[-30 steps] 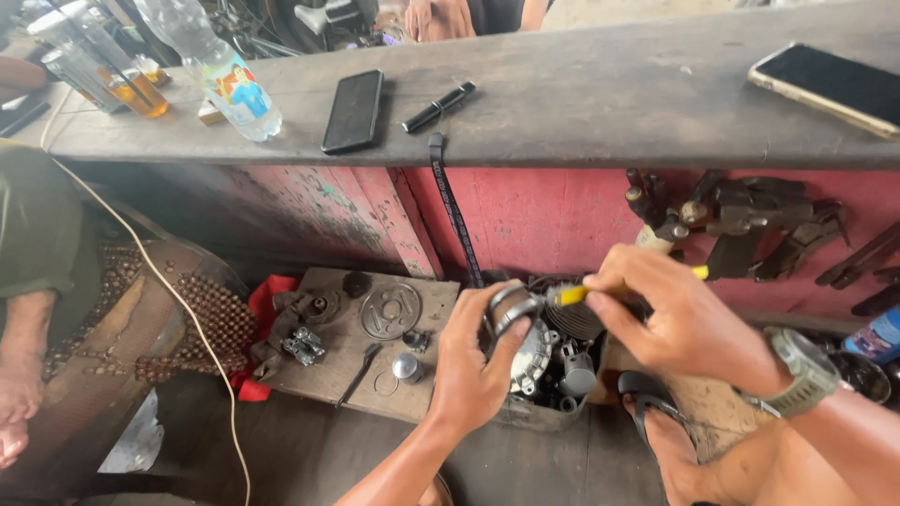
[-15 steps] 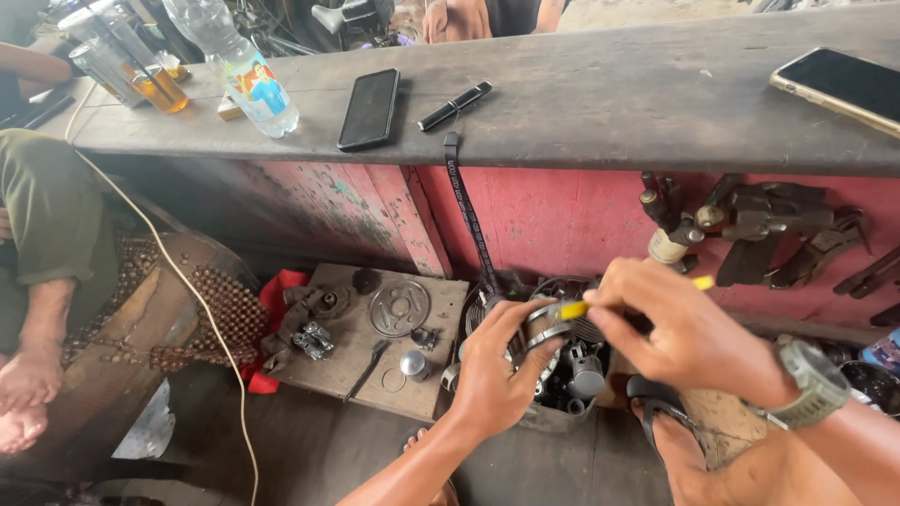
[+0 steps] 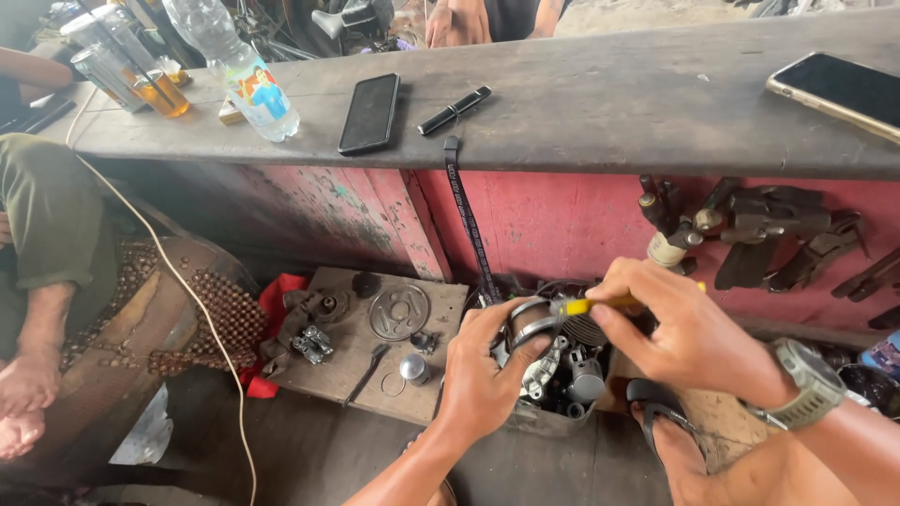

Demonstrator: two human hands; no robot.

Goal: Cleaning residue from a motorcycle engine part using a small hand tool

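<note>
Metal engine part (image 3: 536,330), round and grey, clamped in left hand (image 3: 487,375) above box of parts (image 3: 572,394). Yellow-handled tool (image 3: 591,305) pinched in right hand (image 3: 689,337), tip touching part. Left of grip: wooden board (image 3: 441,305) with round disc (image 3: 398,312), small pieces, red cloth (image 3: 272,309). Above grip: long grey wooden counter (image 3: 609,103) with black phone (image 3: 369,113), plastic bottle (image 3: 239,70); red wall (image 3: 572,220) below, dusty floor.

Shiny metal ring (image 3: 527,319); rough wooden bench (image 3: 600,103)
</note>
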